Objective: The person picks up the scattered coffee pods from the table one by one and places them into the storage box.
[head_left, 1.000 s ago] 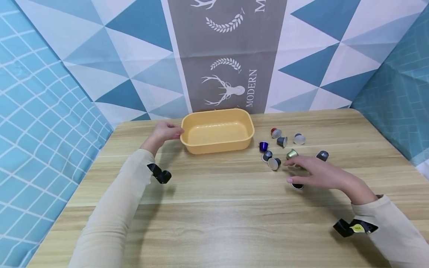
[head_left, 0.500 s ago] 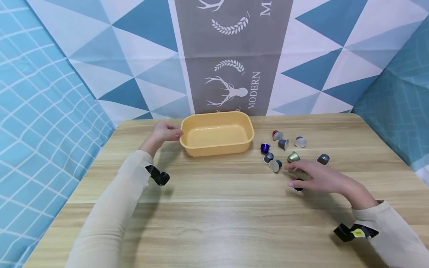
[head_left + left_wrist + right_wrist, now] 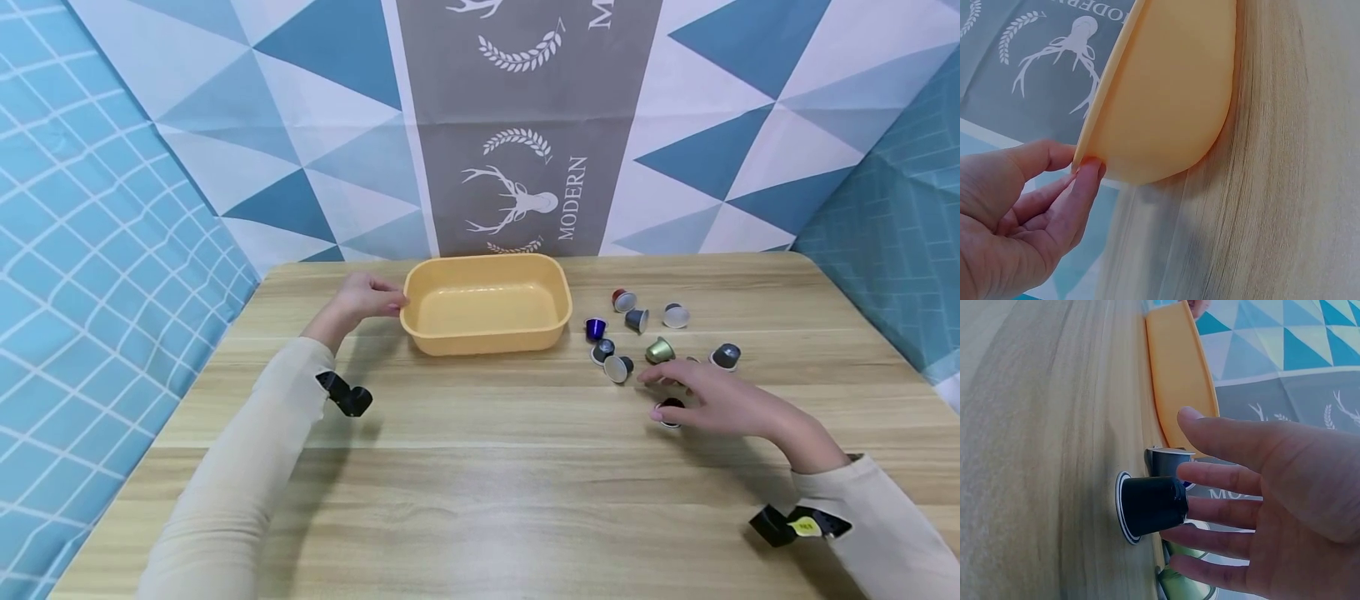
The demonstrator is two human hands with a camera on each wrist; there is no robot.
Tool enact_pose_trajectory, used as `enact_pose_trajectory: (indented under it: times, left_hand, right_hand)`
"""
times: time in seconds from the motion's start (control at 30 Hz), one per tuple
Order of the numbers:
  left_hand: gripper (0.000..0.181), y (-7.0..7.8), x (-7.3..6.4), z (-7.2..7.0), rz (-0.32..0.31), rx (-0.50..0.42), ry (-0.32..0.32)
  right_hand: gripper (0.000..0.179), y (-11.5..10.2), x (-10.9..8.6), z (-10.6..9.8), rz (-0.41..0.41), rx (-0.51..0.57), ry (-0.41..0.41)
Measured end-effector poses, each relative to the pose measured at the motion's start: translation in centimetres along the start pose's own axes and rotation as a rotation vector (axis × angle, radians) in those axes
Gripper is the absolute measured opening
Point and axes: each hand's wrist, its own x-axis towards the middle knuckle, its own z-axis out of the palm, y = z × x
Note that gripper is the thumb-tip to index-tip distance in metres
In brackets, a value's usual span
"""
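Note:
In the head view my left hand [image 3: 363, 300] pinches the left rim of a yellow plastic basin [image 3: 487, 343], thumb on one side of the lip and fingers on the other. My right hand [image 3: 712, 396] hovers palm down with fingers spread, holding nothing. Below it a black coffee capsule [image 3: 1154, 503] stands on its wide rim, close to the fingers in the right wrist view. A green capsule [image 3: 660, 350] lies just beyond the fingertips, and a grey-white one [image 3: 618, 368] lies to their left. The hand partly covers the black capsule in the head view.
Farther back lie a blue capsule [image 3: 595, 329], a red one [image 3: 622, 301] and several grey ones. A dark capsule [image 3: 725, 357] stands behind the right hand. The wooden table [image 3: 480, 500] meets a patterned cloth wall [image 3: 525, 125] at its far edge.
The head view has shifted slightly. My right hand has drawn back a little, so more of the green capsule shows. My left hand stays at the basin's rim.

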Motion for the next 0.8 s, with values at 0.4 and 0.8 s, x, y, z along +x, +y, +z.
enact_pose_trajectory:
  times: [0.4,0.8]
  left_hand:
    - [0.041,-0.13,-0.31,-0.06,-0.004,-0.118,-0.063]
    - [0.047,-0.55,-0.48,-0.02,-0.045,-0.277,-0.128]
  right_hand:
    - [0.039,0.13,-0.20,0.04,-0.035,0.000,0.011]
    - [0.042,0.51,-0.47,0.28,-0.031,0.012,0.002]
